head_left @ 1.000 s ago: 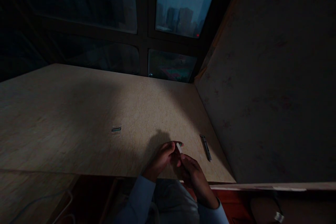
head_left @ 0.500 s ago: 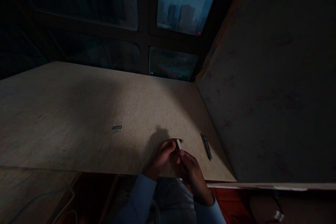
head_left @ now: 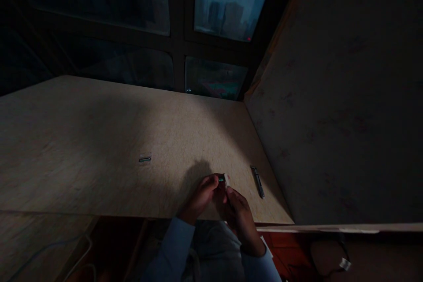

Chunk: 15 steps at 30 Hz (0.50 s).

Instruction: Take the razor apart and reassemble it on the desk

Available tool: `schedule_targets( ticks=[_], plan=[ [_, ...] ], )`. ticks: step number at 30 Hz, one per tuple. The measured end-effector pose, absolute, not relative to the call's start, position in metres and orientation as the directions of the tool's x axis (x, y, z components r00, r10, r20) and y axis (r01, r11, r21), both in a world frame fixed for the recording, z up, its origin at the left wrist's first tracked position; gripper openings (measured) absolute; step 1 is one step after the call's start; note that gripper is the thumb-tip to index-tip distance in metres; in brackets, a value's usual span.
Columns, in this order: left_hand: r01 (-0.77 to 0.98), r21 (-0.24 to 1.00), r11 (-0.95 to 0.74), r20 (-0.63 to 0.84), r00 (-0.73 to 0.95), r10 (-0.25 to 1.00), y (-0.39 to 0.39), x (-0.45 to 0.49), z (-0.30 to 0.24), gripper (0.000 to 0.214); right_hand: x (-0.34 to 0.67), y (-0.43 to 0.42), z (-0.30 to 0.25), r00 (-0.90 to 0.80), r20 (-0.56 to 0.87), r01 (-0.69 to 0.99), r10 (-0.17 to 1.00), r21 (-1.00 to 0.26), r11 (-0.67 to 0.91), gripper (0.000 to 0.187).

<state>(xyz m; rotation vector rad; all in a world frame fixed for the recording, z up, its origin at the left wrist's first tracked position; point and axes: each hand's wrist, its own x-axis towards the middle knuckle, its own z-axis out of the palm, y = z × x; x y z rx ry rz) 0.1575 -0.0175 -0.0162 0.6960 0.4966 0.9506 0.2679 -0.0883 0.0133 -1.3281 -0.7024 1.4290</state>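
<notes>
Close together above the table's near edge, both hands are closed on small things. My left hand (head_left: 204, 191) pinches a small green piece (head_left: 220, 179), mostly covered by its fingers. In the fingertips of my right hand (head_left: 240, 209) is a small white block (head_left: 226, 179), held upright just right of the green piece. Whether the two pieces touch or are joined, I cannot tell. To the right on the table lies a dark pen-like thing with a clip (head_left: 258, 182). A small dark bar in clear wrapping (head_left: 145, 159) lies to the left.
The pale, grained tabletop (head_left: 109, 141) runs back to dark-framed windows (head_left: 214, 77). A wall-like panel (head_left: 337, 119) borders it on the right. At the lower left a pale cable (head_left: 79, 246) loops below the table's edge.
More of the green piece now shows between my left fingers and the white block. The whole view has shifted slightly; the things on the table lie as before.
</notes>
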Motion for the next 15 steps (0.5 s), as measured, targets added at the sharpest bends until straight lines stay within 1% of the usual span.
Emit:
schedule_targets(
  ticks=[2, 4, 9, 11, 15],
  plan=[
    [-0.571, 0.721, 0.391, -0.067, 0.505, 0.861, -0.017, 0.159, -0.019, 0.051, 0.267, -0.084, 0.018, 0.158, -0.339, -0.279, 0.928, -0.916, -0.287, 0.050],
    [-0.573, 0.724, 0.385, -0.074, 0.490, 0.869, -0.018, 0.160, -0.023, 0.048, 0.269, -0.085, 0.020, 0.168, -0.348, -0.277, 0.922, -0.915, -0.294, 0.051],
    [-0.568, 0.717, 0.403, -0.143, 0.446, 0.884, -0.018, 0.157, -0.031, 0.048, 0.276, -0.092, 0.017, 0.101, -0.450, -0.300, 0.887, -0.864, -0.404, 0.056],
    [-0.566, 0.714, 0.413, -0.128, 0.473, 0.871, -0.018, 0.157, -0.030, 0.049, 0.276, -0.090, 0.019, 0.104, -0.431, -0.285, 0.896, -0.876, -0.389, 0.055],
    [-0.564, 0.725, 0.396, -0.055, 0.525, 0.849, -0.017, 0.159, -0.023, 0.050, 0.275, -0.081, 0.029, 0.134, -0.361, -0.255, 0.923, -0.913, -0.320, 0.049]
  ],
)
